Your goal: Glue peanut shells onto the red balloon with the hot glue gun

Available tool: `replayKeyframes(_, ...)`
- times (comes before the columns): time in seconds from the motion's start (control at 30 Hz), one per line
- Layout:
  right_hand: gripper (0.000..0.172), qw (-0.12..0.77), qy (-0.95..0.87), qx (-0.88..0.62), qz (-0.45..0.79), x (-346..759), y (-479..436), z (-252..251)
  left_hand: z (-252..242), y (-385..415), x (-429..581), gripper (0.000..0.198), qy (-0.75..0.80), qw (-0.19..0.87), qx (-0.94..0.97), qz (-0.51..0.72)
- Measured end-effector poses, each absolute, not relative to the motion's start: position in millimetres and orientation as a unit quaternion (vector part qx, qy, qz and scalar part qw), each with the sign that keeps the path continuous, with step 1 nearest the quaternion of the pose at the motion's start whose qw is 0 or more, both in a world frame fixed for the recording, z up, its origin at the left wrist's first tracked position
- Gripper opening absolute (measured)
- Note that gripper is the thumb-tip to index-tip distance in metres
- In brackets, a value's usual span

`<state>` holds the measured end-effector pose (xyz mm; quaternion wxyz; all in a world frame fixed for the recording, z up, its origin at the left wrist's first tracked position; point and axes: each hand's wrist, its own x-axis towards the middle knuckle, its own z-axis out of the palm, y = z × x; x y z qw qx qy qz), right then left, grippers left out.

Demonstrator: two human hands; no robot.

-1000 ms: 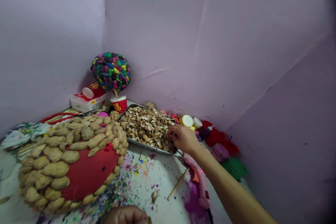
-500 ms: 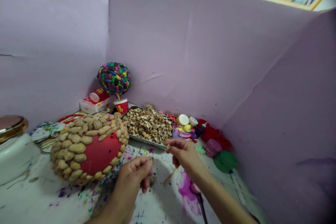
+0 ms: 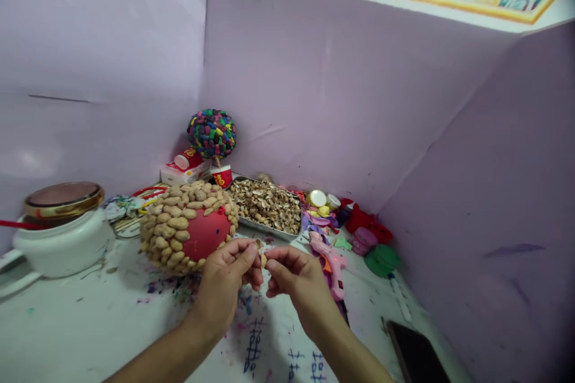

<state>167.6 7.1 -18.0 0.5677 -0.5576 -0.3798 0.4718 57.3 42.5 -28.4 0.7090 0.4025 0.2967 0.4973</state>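
Note:
My left hand (image 3: 229,275) is closed, pinching a small peanut shell (image 3: 257,243) between thumb and fingertips. My right hand (image 3: 294,281) is closed as well, its fingertips on another pale peanut shell piece (image 3: 263,260). The two hands nearly meet, and the pieces are close together or touching; I cannot tell which. Just behind my left hand sits a red balloon (image 3: 202,236) partly covered with peanut shells (image 3: 166,227). Behind both hands lies a metal tray (image 3: 269,230) heaped with split peanut shells (image 3: 269,206). A pink glue gun (image 3: 331,260) rests beyond my right hand.
A white pot (image 3: 67,245) with a gold-rimmed lid stands at left. Behind the balloon, a multicoloured ball (image 3: 212,133) rises on a stick from a red cup (image 3: 221,176). Clay tubs (image 3: 317,198) and a green lid (image 3: 383,260) are at right. A dark phone (image 3: 415,353) lies front right.
My right hand has moved left and down, bringing its shell to my left hand's. The camera view has shifted, so the whole pot, glue gun and phone now show.

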Motion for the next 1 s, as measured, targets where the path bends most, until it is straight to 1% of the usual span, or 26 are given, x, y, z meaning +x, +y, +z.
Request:
replayKeyframes(0.1,0.023,0.573,-0.371,-0.532,0.501,164,4,-15,-24,39,52,0.018,0.294,0.723,0.383,0.493)
replayKeyframes(0.2,0.026,0.581,-0.375,-0.520,0.502,161,2,-16,-24,38,49,0.017,0.298,0.713,0.395,0.497)
replayKeyframes(0.3,0.024,0.592,-0.381,-0.515,0.490,158,1,-18,-25,37,47,0.016,0.295,0.701,0.421,0.493)
replayKeyframes(0.4,0.022,0.605,-0.389,-0.524,0.457,154,3,-17,-22,34,41,0.018,0.300,0.687,0.450,0.485)
replayKeyframes(0.5,0.024,0.606,-0.397,-0.557,0.406,149,6,-12,-9,33,24,0.020,0.317,0.650,0.496,0.480)
replayKeyframes(0.6,0.023,0.585,-0.447,-0.595,0.323,142,11,-4,11,47,-7,0.020,0.341,0.548,0.541,0.539)
replayKeyframes(0.7,0.017,0.556,-0.551,-0.599,0.169,131,21,6,26,80,-41,0.021,0.394,0.376,0.531,0.649)
replayKeyframes(0.77,0.014,0.538,-0.604,-0.583,0.079,121,30,11,26,104,-56,0.019,0.414,0.303,0.544,0.664)
replayKeyframes(0.87,0.013,0.516,-0.642,-0.567,-0.026,106,44,13,14,128,-66,0.020,0.425,0.272,0.571,0.648)
replayKeyframes(1.0,0.011,0.484,-0.660,-0.558,-0.136,92,55,6,0,128,-65,0.018,0.439,0.237,0.599,0.627)
